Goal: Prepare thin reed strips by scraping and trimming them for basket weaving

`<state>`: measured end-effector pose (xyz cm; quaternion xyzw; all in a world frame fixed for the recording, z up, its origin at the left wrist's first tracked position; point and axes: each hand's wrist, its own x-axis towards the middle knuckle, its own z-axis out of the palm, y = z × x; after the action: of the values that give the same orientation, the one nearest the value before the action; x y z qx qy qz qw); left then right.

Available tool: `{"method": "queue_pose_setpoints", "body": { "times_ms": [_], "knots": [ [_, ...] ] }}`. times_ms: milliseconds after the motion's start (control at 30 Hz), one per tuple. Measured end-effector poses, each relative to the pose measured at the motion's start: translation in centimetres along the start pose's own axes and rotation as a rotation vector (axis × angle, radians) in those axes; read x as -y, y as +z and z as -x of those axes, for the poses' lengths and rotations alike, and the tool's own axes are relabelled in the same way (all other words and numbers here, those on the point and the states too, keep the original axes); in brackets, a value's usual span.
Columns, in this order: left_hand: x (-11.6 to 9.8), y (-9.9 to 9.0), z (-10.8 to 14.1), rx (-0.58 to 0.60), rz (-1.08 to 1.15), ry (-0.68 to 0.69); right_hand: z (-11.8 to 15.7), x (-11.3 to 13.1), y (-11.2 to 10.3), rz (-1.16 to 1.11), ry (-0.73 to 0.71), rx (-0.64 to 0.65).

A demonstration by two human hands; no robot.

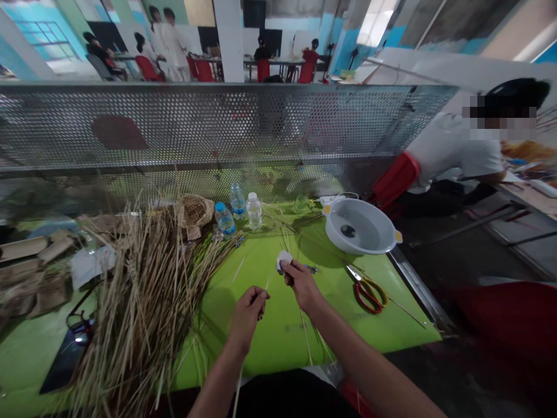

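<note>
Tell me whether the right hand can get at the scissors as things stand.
Probably yes: the scissors lie uncovered to the right of the right hand, nothing tall between them, though that hand may first need to put down its white wad.

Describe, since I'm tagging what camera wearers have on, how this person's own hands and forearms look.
The left hand and right hand are bare, without gloves. Both forearms show no sleeve, watch, bracelet or cable. A thin ring would be too small to rule out. Black cloth shows between the arms at the lower edge.
</note>
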<state>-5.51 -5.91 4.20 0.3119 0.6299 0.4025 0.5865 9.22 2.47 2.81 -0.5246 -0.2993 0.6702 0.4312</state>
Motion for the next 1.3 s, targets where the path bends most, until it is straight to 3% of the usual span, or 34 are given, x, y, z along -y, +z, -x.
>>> {"method": "queue_pose_setpoints", "body": {
  "times_ms": [267,467,967,1167,1300],
  "knots": [
    [0.2,0.2,0.1,-0.001,-0.125,0.052,0.3,-0.5,0.5,0.048,-0.053,0.043],
    [-0.3,0.3,0.4,0.042,-0.062,0.084,1.0,0.0,0.8,0.080,-0.083,0.050],
    [-0.8,0.7,0.9,0.050,0.012,0.138,2.4,-1.8,1.0,-0.103,0.106,0.054],
    [-0.8,0.9,0.4,0.069,-0.054,0.101,2.2,-0.6,1.0,-0.130,0.022,0.001],
    [0.4,0.1,0.2,0.193,-0.185,0.061,1.5,1.2,-1.5,-0.136,-0.116,-0.149]
  ]
}}
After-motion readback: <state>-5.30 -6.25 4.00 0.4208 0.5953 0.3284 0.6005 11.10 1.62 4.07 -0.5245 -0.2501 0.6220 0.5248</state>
